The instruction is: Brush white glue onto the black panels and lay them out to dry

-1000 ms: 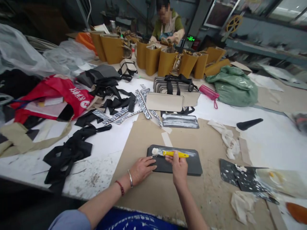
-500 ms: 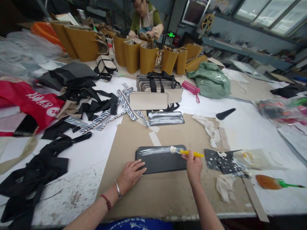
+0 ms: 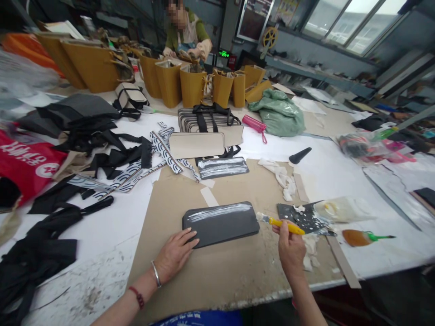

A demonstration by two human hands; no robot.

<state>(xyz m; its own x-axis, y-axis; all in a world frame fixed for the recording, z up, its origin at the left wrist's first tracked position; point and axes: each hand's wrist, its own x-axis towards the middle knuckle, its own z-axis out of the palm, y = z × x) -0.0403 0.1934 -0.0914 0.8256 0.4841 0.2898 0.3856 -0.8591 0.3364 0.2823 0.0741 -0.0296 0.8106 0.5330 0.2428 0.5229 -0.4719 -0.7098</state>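
Note:
Flat on the brown board [image 3: 163,199] lies a black rectangular panel [image 3: 224,226] with cut corners, white glue streaked along its far side. My left hand [image 3: 176,251] rests at its near left corner, fingers stretched out with the tips on the panel. In my right hand [image 3: 290,242] is a yellow-handled brush [image 3: 287,226], its white-coated bristles just off the panel's right edge. Beyond, another black panel [image 3: 224,168] is covered in white streaks. To the right of the brush sits a glue-spattered black piece [image 3: 295,217].
At the right lie a bottle of amber liquid [image 3: 355,237] and crumpled cloth [image 3: 283,181]. Black fabric strips [image 3: 50,244] cover the left side. Farther back are stacked beige panels [image 3: 197,145], a green plastic bag [image 3: 277,113] and mustard bags [image 3: 170,86], with another person [image 3: 188,36] behind them.
My right hand has moved the brush rightward off the panel, and the white lump on its bristles has shrunk. My left hand stays at the panel's corner. The whole view has shifted.

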